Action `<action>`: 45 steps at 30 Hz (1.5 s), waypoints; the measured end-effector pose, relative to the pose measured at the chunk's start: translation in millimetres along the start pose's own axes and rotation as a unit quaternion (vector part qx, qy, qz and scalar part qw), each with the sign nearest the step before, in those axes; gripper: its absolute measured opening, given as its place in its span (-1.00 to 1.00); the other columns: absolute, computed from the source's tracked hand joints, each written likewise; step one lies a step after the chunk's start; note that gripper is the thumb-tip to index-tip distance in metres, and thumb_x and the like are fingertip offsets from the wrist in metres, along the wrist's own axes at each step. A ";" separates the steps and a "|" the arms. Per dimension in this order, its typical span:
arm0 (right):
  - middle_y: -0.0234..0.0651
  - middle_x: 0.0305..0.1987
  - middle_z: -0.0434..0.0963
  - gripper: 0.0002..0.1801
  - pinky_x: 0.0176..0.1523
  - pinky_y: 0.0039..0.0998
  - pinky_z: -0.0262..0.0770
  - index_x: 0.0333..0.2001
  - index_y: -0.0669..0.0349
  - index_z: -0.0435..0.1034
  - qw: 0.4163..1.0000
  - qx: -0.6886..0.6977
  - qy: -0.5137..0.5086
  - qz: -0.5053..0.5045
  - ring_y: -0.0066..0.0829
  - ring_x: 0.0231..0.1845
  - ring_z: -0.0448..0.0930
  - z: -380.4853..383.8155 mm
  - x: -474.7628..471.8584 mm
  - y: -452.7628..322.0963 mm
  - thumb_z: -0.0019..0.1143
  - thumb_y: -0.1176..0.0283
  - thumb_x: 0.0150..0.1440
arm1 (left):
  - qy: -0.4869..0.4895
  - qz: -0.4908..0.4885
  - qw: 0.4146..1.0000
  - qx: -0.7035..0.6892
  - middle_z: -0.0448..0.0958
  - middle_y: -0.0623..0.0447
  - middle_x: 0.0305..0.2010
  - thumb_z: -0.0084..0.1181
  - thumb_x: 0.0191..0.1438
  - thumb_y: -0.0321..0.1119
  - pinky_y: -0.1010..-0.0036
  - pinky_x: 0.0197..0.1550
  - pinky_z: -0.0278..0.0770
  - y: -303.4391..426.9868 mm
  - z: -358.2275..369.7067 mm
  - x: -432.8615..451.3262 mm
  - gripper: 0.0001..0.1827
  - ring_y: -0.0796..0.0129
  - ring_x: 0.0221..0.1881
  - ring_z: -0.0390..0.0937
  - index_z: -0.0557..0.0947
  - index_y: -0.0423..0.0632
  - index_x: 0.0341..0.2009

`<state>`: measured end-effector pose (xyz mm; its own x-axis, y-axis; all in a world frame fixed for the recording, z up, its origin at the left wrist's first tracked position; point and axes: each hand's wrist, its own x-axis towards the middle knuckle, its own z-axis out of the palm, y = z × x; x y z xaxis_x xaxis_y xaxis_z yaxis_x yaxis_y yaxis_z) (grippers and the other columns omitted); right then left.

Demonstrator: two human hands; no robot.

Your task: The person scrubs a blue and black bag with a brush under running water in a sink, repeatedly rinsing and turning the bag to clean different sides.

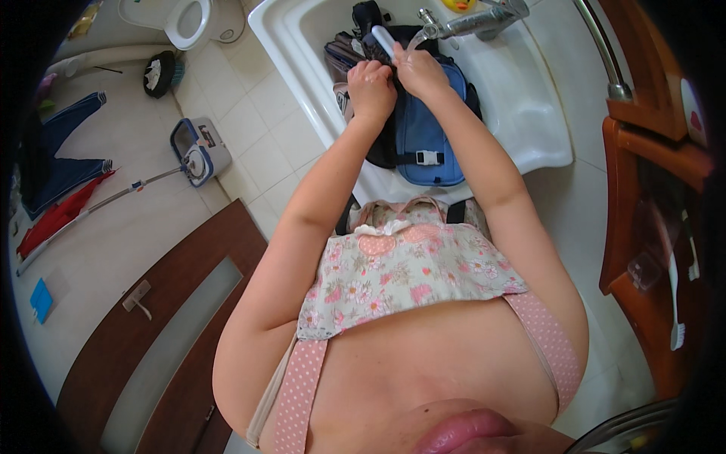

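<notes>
A blue and black backpack (pixel 428 136) with a white buckle lies in the white sink basin (pixel 289 62). My right hand (pixel 421 71) grips a white handle (pixel 384 41), likely a brush's, whose working end I cannot make out. Water runs from the metal faucet (pixel 471 25) beside that hand. To its left, my left hand (pixel 371 91) is curled on the bag's dark fabric; its fingertips are hidden. Gray-brown straps or cloth (pixel 343 51) bunch up beyond it.
A yellow rubber duck (pixel 458 4) sits by the faucet. On the right hangs a wooden cabinet (pixel 618 210) with toothbrushes. A mop bucket (pixel 207 150) with its mop, a toilet (pixel 190 22) and a brown door (pixel 153 318) are at the left.
</notes>
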<state>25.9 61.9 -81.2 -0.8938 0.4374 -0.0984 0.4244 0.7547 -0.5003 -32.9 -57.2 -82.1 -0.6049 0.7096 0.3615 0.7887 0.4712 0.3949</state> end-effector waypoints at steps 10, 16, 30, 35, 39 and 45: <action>0.07 -0.11 0.48 -0.42 -0.04 -0.15 0.44 0.09 0.21 0.20 0.981 0.062 0.008 0.182 0.03 -0.09 0.50 -4.4 42.2 -22.0 -0.20 0.02 0.14 | 0.000 0.005 1.000 -0.021 0.44 0.05 -0.47 0.06 -0.30 -0.49 0.25 -0.18 0.30 4.5 -3.0 0.3 -0.92 0.13 -0.25 0.39 0.56 -0.07 -0.58; 0.02 -0.07 0.48 -0.22 -0.02 -0.16 0.44 0.13 0.15 0.16 0.976 0.104 0.044 0.184 0.03 -0.04 0.48 11.6 43.9 -11.5 0.20 0.04 -0.12 | -0.071 -0.046 0.995 -0.048 0.51 -0.01 -0.35 0.10 -0.21 -0.33 0.26 -0.10 0.39 15.8 -27.2 12.3 -0.84 0.08 -0.19 0.44 0.63 -0.09 -0.48; -0.16 -0.39 0.52 -0.47 -0.26 -0.33 0.44 0.00 0.28 0.29 0.848 0.455 0.156 0.222 -0.25 -0.38 0.53 14.2 -31.2 13.0 0.18 0.40 -0.10 | -0.174 0.025 0.984 -0.004 0.35 0.08 0.13 0.07 -0.03 0.05 0.17 0.21 0.08 -63.8 -5.0 74.8 -0.53 0.17 0.20 0.23 0.53 0.18 -0.03; -0.39 -0.59 0.38 -0.62 -0.60 -0.53 0.28 -0.10 0.25 0.34 0.743 0.594 0.090 0.295 -0.62 -0.64 0.37 -4.8 -34.0 3.5 0.16 0.54 -0.07 | -0.276 0.060 0.957 -0.063 0.43 0.00 -0.11 0.10 0.02 -0.12 0.36 0.02 0.28 -68.2 -11.9 93.0 -0.71 0.14 -0.04 0.35 0.53 0.00 -0.23; -0.22 -0.54 0.47 -0.67 -0.48 -0.37 0.39 -0.16 0.31 0.34 0.829 0.478 0.103 0.271 -0.31 -0.55 0.50 -1.5 -18.3 13.1 0.14 0.42 -0.02 | -0.293 -0.093 0.932 -0.192 0.45 0.03 -0.39 0.07 0.06 -0.16 0.43 -0.17 0.33 -64.2 -10.4 89.1 -0.75 0.29 -0.28 0.37 0.52 -0.08 -0.32; 0.12 -0.38 0.48 -0.40 -0.23 -0.17 0.43 0.11 0.28 0.18 0.955 0.149 0.213 0.146 0.12 -0.29 0.48 -3.3 -45.4 -11.0 0.02 0.16 0.07 | -0.267 -0.150 0.926 -0.219 0.54 -0.11 -0.35 0.01 0.05 -0.06 0.27 -0.17 0.39 -77.1 0.1 80.7 -0.66 -0.02 -0.25 0.47 0.56 -0.07 -0.29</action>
<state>62.3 35.3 -68.3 -0.5767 0.8151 0.0558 0.5302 0.4253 -0.7335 -142.6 -36.2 -83.4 -0.5571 0.7938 -0.2440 0.4024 0.5151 0.7568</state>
